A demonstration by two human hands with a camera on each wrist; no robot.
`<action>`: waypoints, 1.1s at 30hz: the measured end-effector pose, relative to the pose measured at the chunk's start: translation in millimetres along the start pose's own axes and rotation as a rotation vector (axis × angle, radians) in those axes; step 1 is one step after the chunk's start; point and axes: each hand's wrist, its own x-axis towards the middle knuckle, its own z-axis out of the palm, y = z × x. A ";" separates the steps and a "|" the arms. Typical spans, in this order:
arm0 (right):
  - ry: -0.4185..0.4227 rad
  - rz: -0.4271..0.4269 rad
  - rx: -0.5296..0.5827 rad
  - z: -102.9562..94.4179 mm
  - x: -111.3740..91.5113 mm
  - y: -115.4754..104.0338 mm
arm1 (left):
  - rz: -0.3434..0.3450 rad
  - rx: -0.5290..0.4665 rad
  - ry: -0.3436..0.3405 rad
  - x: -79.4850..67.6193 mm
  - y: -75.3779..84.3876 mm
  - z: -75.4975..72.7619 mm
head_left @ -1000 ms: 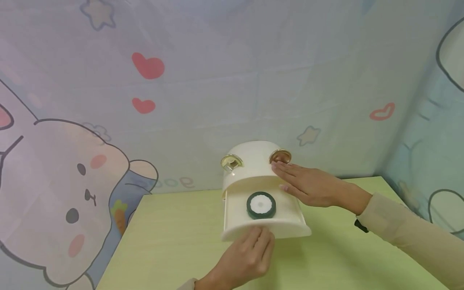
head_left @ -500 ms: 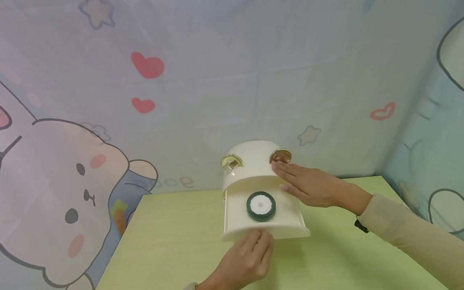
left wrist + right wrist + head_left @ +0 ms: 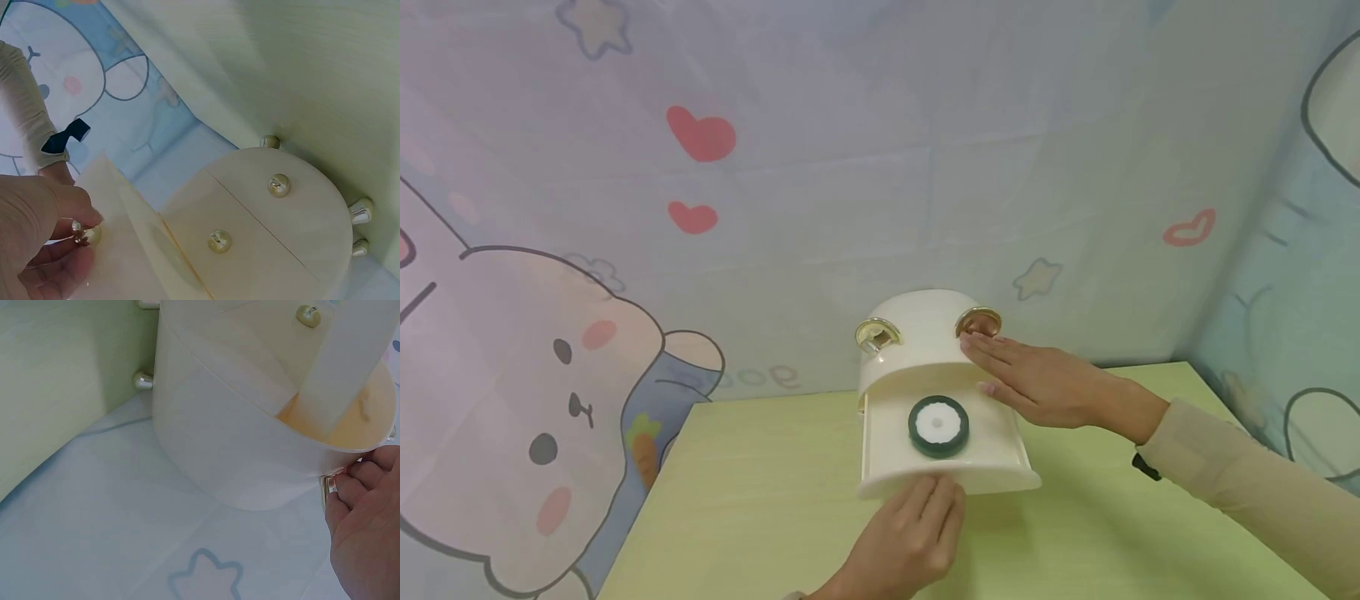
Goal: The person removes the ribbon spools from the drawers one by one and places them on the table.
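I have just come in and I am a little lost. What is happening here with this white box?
A person has a small cream cabinet with its drawer standing open. The left hand has its grip on the gold knob at the drawer's front. The right hand touches the cabinet's top beside a copper-coloured round ornament. A dark green ring with a white centre lies inside the drawer.

cream rounded cabinet (image 3: 925, 321), upright | top drawer (image 3: 1000, 479) open, gold knob (image 3: 94, 235) | green roll (image 3: 938, 425), white centre, flat inside
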 end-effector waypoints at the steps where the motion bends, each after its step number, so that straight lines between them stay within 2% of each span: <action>1: 0.000 0.001 0.001 0.0 0.0 -0.1 | -0.007 0.003 -0.001 0.7 -0.2 -0.8; 4: 0.003 -0.001 0.002 -0.5 0.0 -1.1 | -0.051 -0.006 -0.007 3.5 -0.9 -5.3; 8: 0.010 -0.003 0.000 -0.5 -0.1 -2.2 | -0.129 -0.059 -0.047 10.1 -2.8 -16.7; 10: 0.017 -0.011 -0.004 0.0 -0.2 -2.5 | -0.167 -0.106 -0.058 14.2 -5.2 -22.8; 15: 0.014 -0.011 -0.010 1.8 -0.6 -2.1 | -0.239 -0.219 -0.035 24.3 -15.8 -32.7; 19: 0.013 -0.009 -0.018 2.4 -0.1 -1.2 | -0.308 -0.335 -0.086 30.8 -27.1 -39.0; 24: 0.013 -0.021 -0.019 2.2 1.1 -0.2 | -0.348 -0.458 -0.148 37.9 -48.2 -45.4; 30: 0.007 -0.027 -0.028 2.1 1.6 0.7 | -0.400 -0.521 -0.197 44.8 -75.3 -47.1; 33: 0.008 -0.030 -0.033 2.3 1.4 0.8 | -0.362 -0.533 -0.262 47.2 -87.5 -45.6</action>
